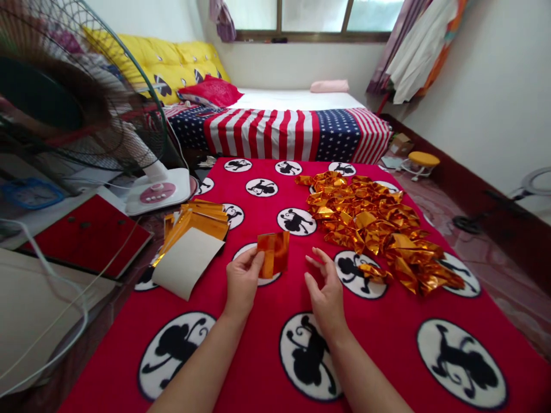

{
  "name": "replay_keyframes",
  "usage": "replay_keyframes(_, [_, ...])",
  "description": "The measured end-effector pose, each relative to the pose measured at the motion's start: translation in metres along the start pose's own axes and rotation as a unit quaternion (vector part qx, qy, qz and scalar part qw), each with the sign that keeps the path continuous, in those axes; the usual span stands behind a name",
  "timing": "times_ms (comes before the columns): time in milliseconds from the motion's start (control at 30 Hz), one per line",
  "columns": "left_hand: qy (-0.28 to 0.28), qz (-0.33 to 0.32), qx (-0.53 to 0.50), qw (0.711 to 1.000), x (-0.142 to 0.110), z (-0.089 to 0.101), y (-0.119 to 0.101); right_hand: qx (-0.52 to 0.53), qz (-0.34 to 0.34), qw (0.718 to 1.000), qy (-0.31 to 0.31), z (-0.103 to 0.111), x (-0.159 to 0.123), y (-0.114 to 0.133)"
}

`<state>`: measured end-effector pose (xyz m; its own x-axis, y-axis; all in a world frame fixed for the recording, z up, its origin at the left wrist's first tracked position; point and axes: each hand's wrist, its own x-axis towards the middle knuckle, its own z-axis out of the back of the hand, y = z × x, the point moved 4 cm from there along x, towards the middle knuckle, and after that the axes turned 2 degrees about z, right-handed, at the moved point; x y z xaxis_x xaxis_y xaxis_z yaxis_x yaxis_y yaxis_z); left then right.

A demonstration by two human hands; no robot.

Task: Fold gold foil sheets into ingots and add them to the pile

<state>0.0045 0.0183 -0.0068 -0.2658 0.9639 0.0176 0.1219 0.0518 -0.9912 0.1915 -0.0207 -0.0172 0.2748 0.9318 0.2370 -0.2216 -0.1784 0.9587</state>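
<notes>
My left hand (241,281) pinches a small folded piece of orange-gold foil paper (274,253) and holds it upright above the red blanket (387,344). Just to the right of that piece, my right hand (327,289) hovers with its fingers spread and nothing in it. To the left lies a stack of flat gold foil sheets (193,241), the top one turned white side up. A large heap of folded gold foil pieces (374,223) lies to the right of my hands.
The blanket carries black-and-white round monkey prints. A standing fan (77,86) with a white base (159,192) is at the left, beside a red board (86,235). A bed with a stars-and-stripes cover (279,132) stands behind. A small yellow stool (424,160) is at the far right.
</notes>
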Motion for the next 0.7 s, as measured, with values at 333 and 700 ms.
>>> replay_keyframes(333, [0.060,0.135,-0.090,0.985,-0.012,-0.012,0.005,0.088,-0.030,0.996,0.007,-0.001,0.002,0.002])
replay_keyframes(700, [0.163,0.047,0.021,0.985,-0.019,-0.017,0.002,0.132,-0.034,0.987,0.084,-0.008,0.026,0.021])
